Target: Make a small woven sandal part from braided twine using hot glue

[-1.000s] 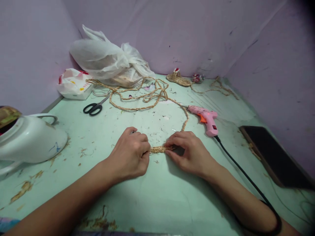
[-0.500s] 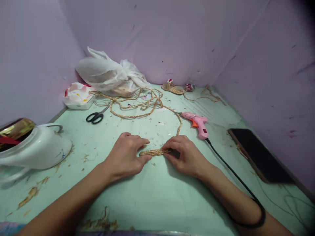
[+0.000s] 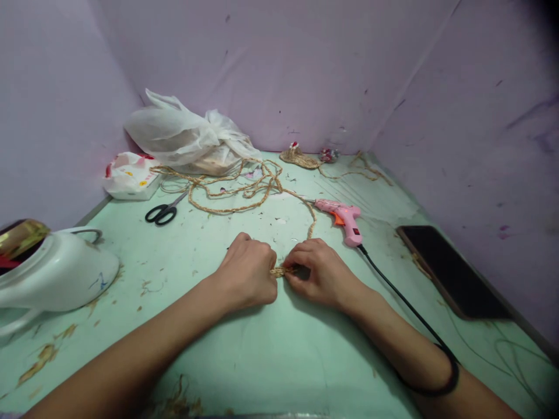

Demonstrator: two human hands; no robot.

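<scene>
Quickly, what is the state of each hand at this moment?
Left hand: closed around one end of the braided strip.
Right hand: pinching the strip's other end between thumb and fingers.

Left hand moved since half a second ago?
Yes: left hand has shifted rightward, away from the scissors, along the rope strip toward the right hand.
</scene>
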